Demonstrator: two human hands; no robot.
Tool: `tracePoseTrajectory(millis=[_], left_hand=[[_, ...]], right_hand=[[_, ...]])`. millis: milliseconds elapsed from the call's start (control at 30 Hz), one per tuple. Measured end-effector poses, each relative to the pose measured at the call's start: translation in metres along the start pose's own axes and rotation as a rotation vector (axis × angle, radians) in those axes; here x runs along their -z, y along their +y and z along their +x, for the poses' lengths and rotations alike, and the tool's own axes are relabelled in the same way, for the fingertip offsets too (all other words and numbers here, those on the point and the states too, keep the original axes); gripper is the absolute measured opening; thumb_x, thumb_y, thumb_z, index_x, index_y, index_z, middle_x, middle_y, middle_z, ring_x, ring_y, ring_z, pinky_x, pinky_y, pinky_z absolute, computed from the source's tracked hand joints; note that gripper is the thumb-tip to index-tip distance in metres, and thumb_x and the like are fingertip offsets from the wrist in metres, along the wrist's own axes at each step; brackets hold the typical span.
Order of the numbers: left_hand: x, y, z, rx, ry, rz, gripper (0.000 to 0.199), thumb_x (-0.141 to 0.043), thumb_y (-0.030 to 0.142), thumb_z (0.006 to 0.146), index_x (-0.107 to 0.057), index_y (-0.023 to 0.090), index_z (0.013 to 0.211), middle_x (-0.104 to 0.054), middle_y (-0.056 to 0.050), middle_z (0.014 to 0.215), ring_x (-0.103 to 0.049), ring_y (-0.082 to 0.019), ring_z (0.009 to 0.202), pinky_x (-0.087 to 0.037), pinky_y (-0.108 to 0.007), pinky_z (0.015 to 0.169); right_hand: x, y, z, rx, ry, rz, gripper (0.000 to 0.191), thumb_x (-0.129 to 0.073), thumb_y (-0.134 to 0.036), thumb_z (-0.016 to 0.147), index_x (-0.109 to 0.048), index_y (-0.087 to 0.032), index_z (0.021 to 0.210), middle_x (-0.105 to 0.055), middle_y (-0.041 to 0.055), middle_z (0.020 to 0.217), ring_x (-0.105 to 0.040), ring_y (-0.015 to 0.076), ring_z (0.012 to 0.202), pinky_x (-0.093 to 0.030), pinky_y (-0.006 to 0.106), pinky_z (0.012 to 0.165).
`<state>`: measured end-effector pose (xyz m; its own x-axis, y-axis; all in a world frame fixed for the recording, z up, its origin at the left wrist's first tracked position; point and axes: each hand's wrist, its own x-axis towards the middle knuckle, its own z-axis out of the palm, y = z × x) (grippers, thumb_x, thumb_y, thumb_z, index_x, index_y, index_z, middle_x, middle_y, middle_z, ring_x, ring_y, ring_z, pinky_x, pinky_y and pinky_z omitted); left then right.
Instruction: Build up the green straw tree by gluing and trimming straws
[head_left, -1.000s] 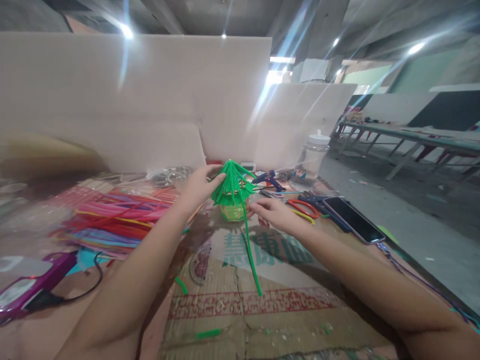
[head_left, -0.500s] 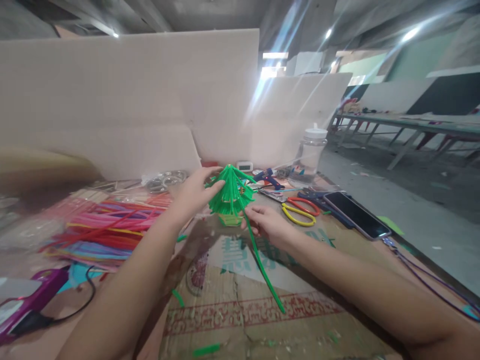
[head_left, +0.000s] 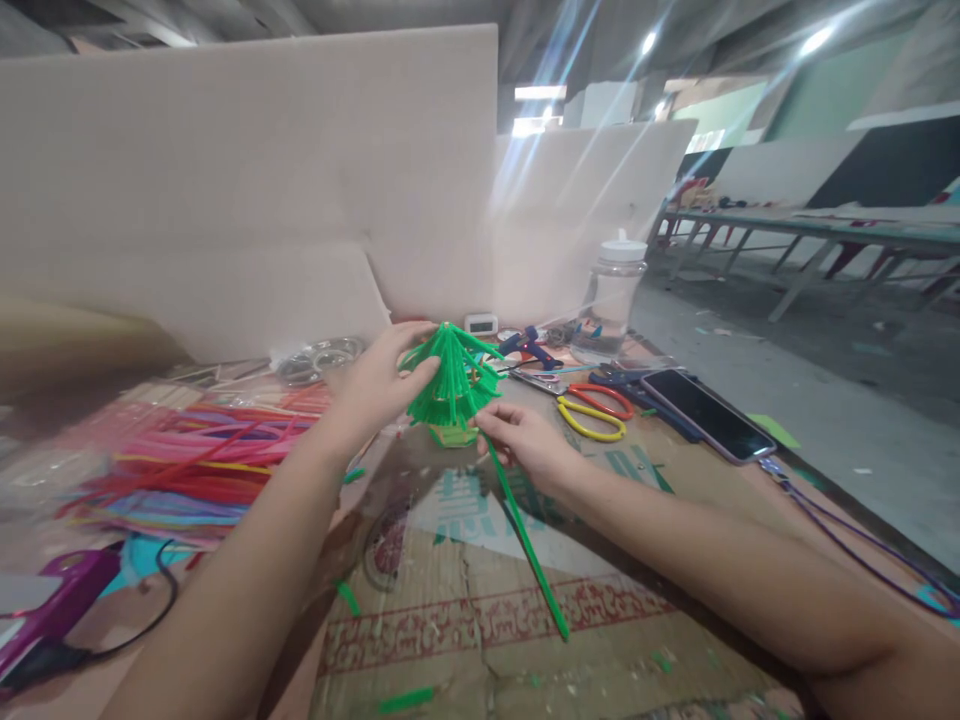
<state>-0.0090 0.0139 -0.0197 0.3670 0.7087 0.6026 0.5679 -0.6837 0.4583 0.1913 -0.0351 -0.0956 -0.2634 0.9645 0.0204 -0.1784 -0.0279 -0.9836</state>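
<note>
A cone-shaped model of green pipe cleaners (head_left: 452, 375) stands on a cardboard sheet (head_left: 420, 600), tiered like a little roof, with a yellow-green base under it. My left hand (head_left: 397, 370) grips the model's left side, thumb in front and fingers behind, partly hidden. In a pinch of thumb and fingertips, my right hand (head_left: 517, 435) holds a long green pipe cleaner (head_left: 529, 535) against the model's lower right edge. Its free end slants down toward me over the cardboard.
Colourful pipe cleaners (head_left: 217, 450) lie at left, beside a purple device (head_left: 64, 610) with a black cord. Scissors (head_left: 592, 415), a glue gun (head_left: 531, 347), a phone (head_left: 709, 415) and a bottle (head_left: 611, 295) stand or lie at right. White boards (head_left: 300, 180) rise behind.
The view has shifted slightly, so everything sits a little farther left and higher. The right hand has come slightly closer to the model's edge with the pipe cleaner, which now looks straighter.
</note>
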Motion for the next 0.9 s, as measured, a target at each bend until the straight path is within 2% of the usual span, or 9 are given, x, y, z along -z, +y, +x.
tracePoseTrajectory(millis=[100, 233, 467, 567, 700, 800, 833, 900], left_hand=[[-0.006, 0.003, -0.001, 0.031, 0.006, -0.035, 0.052, -0.056, 0.043, 0.091, -0.055, 0.015, 0.136, -0.061, -0.013, 0.137, -0.058, -0.026, 0.125, -0.047, -0.044, 0.107], [-0.012, 0.004, -0.002, 0.001, -0.003, 0.012, 0.063, -0.056, 0.046, 0.091, -0.047, 0.012, 0.143, -0.056, -0.016, 0.142, -0.054, -0.028, 0.129, -0.041, -0.045, 0.112], [-0.007, 0.011, -0.005, 0.008, -0.046, 0.014, 0.062, -0.058, 0.044, 0.09, -0.047, 0.018, 0.145, -0.053, -0.013, 0.144, -0.053, -0.029, 0.13, -0.044, -0.047, 0.11], [-0.001, 0.014, -0.005, 0.031, -0.071, -0.006, 0.06, -0.058, 0.04, 0.089, -0.048, 0.018, 0.144, -0.054, -0.012, 0.144, -0.053, -0.028, 0.131, -0.043, -0.046, 0.112], [0.007, 0.013, -0.005, 0.085, -0.126, -0.075, 0.06, -0.059, 0.038, 0.087, -0.049, 0.019, 0.144, -0.055, -0.01, 0.146, -0.052, -0.028, 0.134, -0.041, -0.046, 0.114], [0.01, 0.012, -0.004, 0.097, -0.143, -0.125, 0.061, -0.059, 0.038, 0.087, -0.048, 0.02, 0.144, -0.053, -0.009, 0.148, -0.051, -0.028, 0.135, -0.04, -0.048, 0.115], [0.01, 0.013, -0.004, 0.095, -0.148, -0.131, 0.06, -0.059, 0.038, 0.087, -0.048, 0.021, 0.144, -0.053, -0.008, 0.148, -0.051, -0.028, 0.136, -0.039, -0.049, 0.116], [0.009, 0.015, -0.004, 0.082, -0.166, -0.138, 0.06, -0.059, 0.038, 0.087, -0.049, 0.021, 0.144, -0.053, -0.008, 0.148, -0.05, -0.029, 0.137, -0.039, -0.05, 0.116]], right_hand=[[0.0, 0.001, 0.001, -0.006, 0.002, -0.01, 0.044, -0.077, -0.058, 0.069, -0.06, -0.018, 0.08, -0.063, -0.0045, 0.057, -0.04, 0.0054, 0.041, -0.026, 0.021, 0.041], [-0.001, 0.002, 0.001, -0.013, -0.006, -0.024, 0.039, -0.075, -0.054, 0.072, -0.061, -0.018, 0.08, -0.063, -0.005, 0.057, -0.039, 0.0051, 0.041, -0.028, 0.021, 0.041], [-0.006, -0.002, -0.005, -0.041, -0.046, -0.131, 0.024, -0.065, -0.042, 0.084, -0.061, -0.019, 0.08, -0.068, -0.0028, 0.062, -0.043, 0.0059, 0.041, -0.032, 0.02, 0.042], [-0.001, -0.021, -0.006, -0.049, -0.138, -0.393, 0.03, -0.056, -0.041, 0.092, -0.062, -0.018, 0.074, -0.071, 0.0014, 0.067, -0.048, 0.0074, 0.043, -0.036, 0.022, 0.044], [0.015, -0.058, -0.012, -0.031, -0.255, -0.789, 0.041, -0.052, -0.044, 0.095, -0.066, -0.017, 0.067, -0.071, 0.0037, 0.068, -0.055, 0.0092, 0.048, -0.041, 0.023, 0.048], [0.027, -0.082, -0.018, -0.049, -0.353, -0.892, 0.035, -0.057, -0.042, 0.092, -0.067, -0.017, 0.069, -0.071, 0.0031, 0.069, -0.059, 0.0109, 0.053, -0.043, 0.023, 0.051], [0.031, -0.087, -0.019, -0.026, -0.346, -0.894, 0.033, -0.057, -0.041, 0.091, -0.066, -0.017, 0.069, -0.07, 0.0025, 0.067, -0.059, 0.0111, 0.054, -0.043, 0.024, 0.052], [0.037, -0.094, -0.02, 0.092, -0.234, -0.87, 0.034, -0.057, -0.041, 0.091, -0.062, -0.018, 0.067, -0.064, 0.0002, 0.06, -0.055, 0.0109, 0.052, -0.041, 0.025, 0.052]])
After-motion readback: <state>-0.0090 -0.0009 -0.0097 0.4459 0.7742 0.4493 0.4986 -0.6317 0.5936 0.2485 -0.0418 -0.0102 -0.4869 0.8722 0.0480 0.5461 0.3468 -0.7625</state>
